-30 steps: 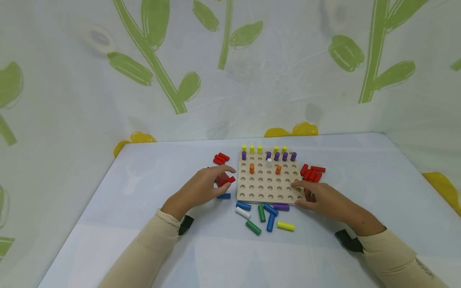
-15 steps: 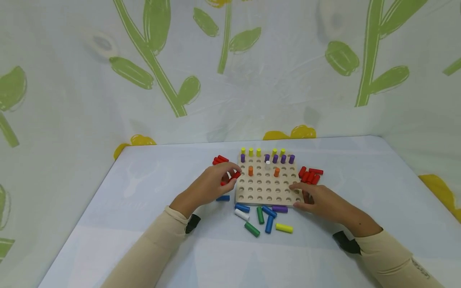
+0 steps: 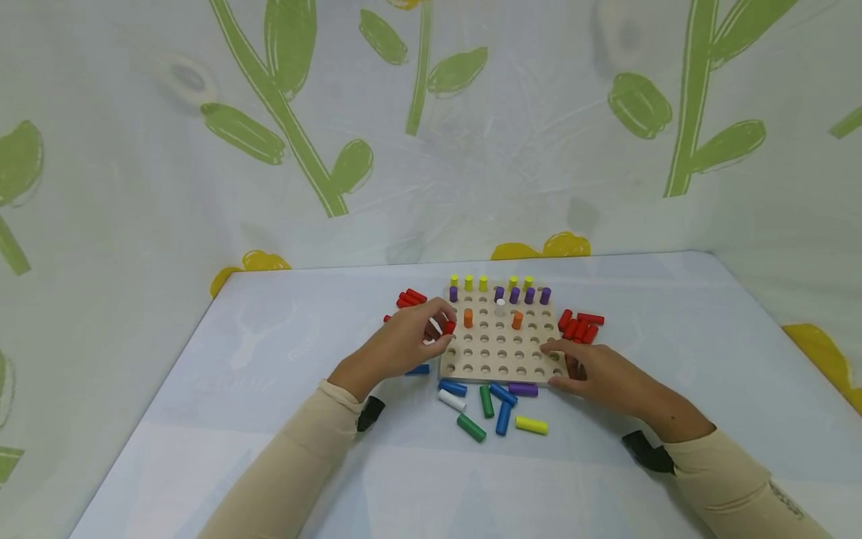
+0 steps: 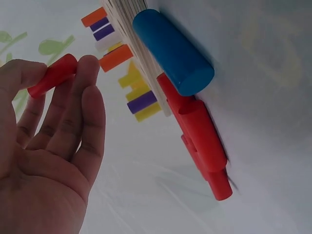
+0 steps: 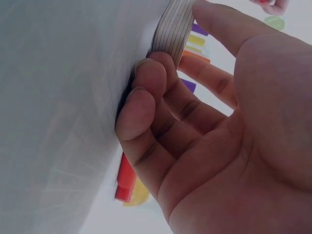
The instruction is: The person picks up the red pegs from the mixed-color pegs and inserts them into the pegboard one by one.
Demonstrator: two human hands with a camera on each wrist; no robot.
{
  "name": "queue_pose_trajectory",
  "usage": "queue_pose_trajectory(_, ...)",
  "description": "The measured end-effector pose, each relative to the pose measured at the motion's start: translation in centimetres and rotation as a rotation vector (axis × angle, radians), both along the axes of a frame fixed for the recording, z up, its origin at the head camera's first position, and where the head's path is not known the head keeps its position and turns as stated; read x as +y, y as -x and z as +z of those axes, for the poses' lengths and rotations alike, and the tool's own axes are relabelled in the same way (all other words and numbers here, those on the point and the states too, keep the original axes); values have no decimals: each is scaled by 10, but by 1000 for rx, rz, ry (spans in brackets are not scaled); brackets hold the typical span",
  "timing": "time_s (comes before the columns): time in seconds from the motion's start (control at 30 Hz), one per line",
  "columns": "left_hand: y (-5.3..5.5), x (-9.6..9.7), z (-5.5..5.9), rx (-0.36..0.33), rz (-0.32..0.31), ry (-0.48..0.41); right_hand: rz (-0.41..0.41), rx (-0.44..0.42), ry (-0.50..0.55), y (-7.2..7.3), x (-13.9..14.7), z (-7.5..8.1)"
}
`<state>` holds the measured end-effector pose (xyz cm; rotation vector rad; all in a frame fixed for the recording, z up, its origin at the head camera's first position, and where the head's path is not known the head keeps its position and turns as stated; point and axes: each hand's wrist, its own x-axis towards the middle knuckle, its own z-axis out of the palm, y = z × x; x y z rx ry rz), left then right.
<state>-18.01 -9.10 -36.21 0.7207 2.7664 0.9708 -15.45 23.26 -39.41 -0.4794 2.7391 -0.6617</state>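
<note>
My left hand (image 3: 402, 337) pinches a red peg (image 4: 53, 75) between thumb and fingertips, over the left edge of a wooden pegboard (image 3: 494, 379). In the left wrist view the peg is tilted and apart from the board. With its thumb at the front edge and fingers along the right side, my right hand (image 3: 602, 374) holds the board's near right corner; the index finger lies on top. Yellow pegs (image 3: 483, 283) and purple pegs (image 3: 515, 296) stand upright in the far rows. A white peg (image 3: 500, 307) and two orange pegs (image 3: 517, 320) stand nearer.
Loose red pegs (image 3: 590, 319) lie right of the board, and more red pegs (image 4: 204, 136) lie left. In front are blue pegs (image 3: 503, 418), green pegs (image 3: 471, 428), a loose white peg (image 3: 452, 400), a purple peg (image 3: 523, 390) and a yellow peg (image 3: 531, 425). A patterned cloth hangs behind.
My left hand has moved right with the red peg, from beside the board to over its left edge. The right hand stays at the corner.
</note>
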Motion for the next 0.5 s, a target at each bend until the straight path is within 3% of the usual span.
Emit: queue_pose_trajectory(0.5,3,2,-10,-68,37,32,13,12,0,0,-1,1)
